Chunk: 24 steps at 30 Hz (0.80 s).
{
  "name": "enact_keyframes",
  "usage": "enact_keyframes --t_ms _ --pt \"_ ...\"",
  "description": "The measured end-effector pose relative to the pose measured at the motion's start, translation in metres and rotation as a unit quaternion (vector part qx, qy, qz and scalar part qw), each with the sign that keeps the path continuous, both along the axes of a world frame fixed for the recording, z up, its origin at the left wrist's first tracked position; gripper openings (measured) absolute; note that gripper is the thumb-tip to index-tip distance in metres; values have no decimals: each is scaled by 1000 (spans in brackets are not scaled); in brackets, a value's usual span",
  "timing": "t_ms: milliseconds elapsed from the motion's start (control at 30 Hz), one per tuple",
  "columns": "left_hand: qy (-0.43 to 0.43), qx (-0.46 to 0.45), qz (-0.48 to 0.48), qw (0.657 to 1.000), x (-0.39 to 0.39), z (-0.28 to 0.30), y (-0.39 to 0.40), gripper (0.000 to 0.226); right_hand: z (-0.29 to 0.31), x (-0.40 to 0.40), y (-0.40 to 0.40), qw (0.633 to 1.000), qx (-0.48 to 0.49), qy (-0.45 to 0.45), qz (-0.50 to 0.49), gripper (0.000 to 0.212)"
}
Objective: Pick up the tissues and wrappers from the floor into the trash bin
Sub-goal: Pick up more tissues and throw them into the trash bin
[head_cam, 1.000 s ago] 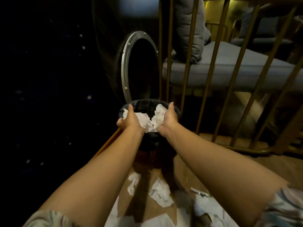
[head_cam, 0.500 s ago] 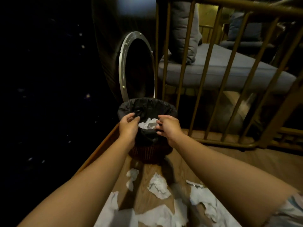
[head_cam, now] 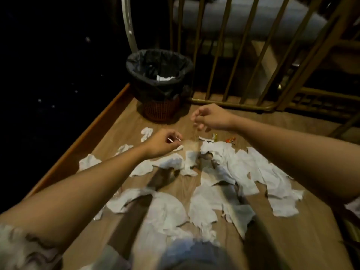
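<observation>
The trash bin [head_cam: 159, 88], a red-brown basket with a black liner, stands at the far end of the wooden floor with a white tissue [head_cam: 165, 77] inside. Several crumpled tissues [head_cam: 243, 168] lie spread over the floor in front of me, and a small one [head_cam: 146, 133] lies near the bin. A yellow wrapper [head_cam: 214, 137] and an orange wrapper [head_cam: 230, 140] lie beyond them. My left hand [head_cam: 161, 143] is curled low over a tissue scrap [head_cam: 178, 148]; its grip is hidden. My right hand [head_cam: 210, 117] hovers above the floor, fingers loosely apart and empty.
A golden railing [head_cam: 233, 55] runs right of the bin, with a grey cushion [head_cam: 253, 20] behind its bars. A raised wooden border [head_cam: 93, 131] edges the floor on the left, with darkness beyond. A round metal ring [head_cam: 128, 26] stands behind the bin.
Both hands let the tissue bundle go into the bin, then drew back and down toward the floor. My view has tilted down onto the scattered tissues.
</observation>
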<state>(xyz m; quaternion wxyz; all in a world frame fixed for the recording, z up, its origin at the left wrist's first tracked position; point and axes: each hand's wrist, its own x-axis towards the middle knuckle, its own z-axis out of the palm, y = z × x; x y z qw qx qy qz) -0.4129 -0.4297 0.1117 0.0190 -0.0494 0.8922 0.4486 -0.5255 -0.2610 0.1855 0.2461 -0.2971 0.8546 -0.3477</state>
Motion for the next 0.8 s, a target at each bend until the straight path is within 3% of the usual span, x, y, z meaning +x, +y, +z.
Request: enact_keyframes --t_ms 233,467,600,700,800 --pt "-44 -36 -67 996 39 -68 53 15 -90 20 89 987 117 63 89 14" --pt "79 -147 -199 966 116 -156 89 11 -174 94 144 961 178 74 200 18" --pt "154 -100 -310 933 153 -179 110 13 -196 134 148 947 156 63 275 31" --pt "146 -193 -316 917 170 -189 103 22 -217 142 141 926 163 109 322 53" --pt "130 -201 -275 931 173 -193 94 29 -229 142 134 917 151 133 343 49"
